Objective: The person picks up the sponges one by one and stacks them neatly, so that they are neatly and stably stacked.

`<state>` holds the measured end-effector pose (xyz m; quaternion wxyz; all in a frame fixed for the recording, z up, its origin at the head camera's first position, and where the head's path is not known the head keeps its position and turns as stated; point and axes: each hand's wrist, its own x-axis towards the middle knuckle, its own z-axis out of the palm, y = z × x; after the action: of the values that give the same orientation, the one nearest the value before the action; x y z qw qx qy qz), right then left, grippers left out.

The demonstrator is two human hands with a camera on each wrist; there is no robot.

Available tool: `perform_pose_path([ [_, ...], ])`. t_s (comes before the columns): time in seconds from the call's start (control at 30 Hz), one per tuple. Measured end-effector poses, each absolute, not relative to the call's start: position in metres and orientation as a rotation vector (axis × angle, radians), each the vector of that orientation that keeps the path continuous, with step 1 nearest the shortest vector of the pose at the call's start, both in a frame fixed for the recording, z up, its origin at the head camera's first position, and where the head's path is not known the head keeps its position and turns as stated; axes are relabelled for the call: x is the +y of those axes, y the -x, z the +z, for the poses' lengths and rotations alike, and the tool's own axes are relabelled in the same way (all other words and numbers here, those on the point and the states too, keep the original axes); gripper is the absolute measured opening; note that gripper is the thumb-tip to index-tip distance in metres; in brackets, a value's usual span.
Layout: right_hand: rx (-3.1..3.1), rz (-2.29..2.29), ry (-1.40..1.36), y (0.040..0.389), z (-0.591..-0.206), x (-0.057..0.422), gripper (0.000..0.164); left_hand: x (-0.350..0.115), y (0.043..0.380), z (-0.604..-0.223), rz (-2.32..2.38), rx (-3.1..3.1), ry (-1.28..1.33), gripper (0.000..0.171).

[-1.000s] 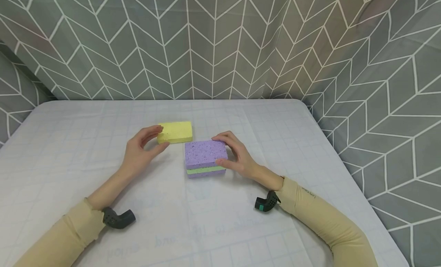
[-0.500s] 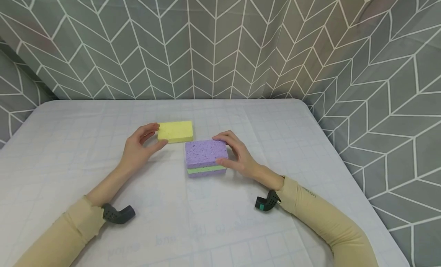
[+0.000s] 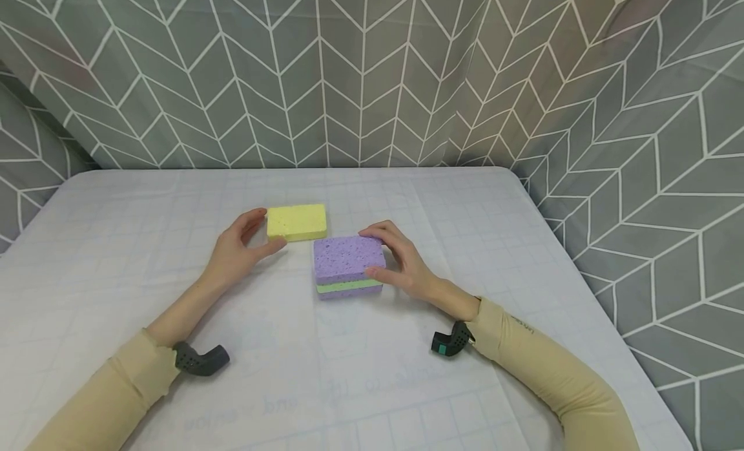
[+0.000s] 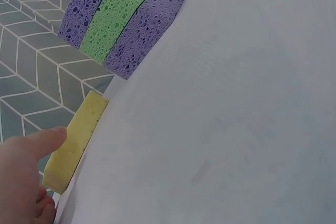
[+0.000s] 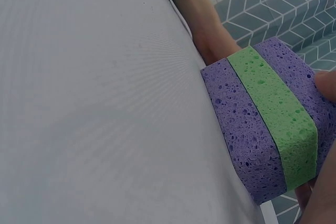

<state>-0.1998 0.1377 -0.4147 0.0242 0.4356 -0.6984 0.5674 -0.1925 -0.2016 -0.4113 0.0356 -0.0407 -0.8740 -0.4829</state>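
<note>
A stack of three sponges, with purple sponges (image 3: 349,256) above and below a green sponge (image 3: 349,285), stands upright in the middle of the table. My right hand (image 3: 407,263) holds its right end, thumb at the front and fingers at the back. Just behind and left of it lies a yellow sponge (image 3: 298,221), flat on the table. My left hand (image 3: 234,249) curves loosely about the yellow sponge's left end. Its thumb overlaps the front edge, and the fingertips are by the back left corner. In the left wrist view the thumb lies across the yellow sponge (image 4: 73,142).
A white cloth with faint grid lines and lettering covers the table (image 3: 325,386). Grey patterned curtains (image 3: 343,76) hang behind it and on the right. Black wrist cameras (image 3: 200,360) are strapped over beige sleeves (image 3: 535,354).
The left fingertips have slid off the yellow sponge's top to beside its left end. The right hand and the purple and green stack keep their places.
</note>
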Motion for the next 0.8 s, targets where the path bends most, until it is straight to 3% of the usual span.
perform_pose_path([
  [0.5,-2.180,1.743,-1.335,0.2003,-0.4145,0.1380,0.067,-0.2029,0.1943,-0.4114,-1.361,-2.772,0.219,0.082],
  [0.8,-2.139,1.767,-1.364,0.2008,-0.4158,0.1376,0.057,-0.2032,0.1942,-0.4125,-1.392,-2.729,0.242,0.075],
])
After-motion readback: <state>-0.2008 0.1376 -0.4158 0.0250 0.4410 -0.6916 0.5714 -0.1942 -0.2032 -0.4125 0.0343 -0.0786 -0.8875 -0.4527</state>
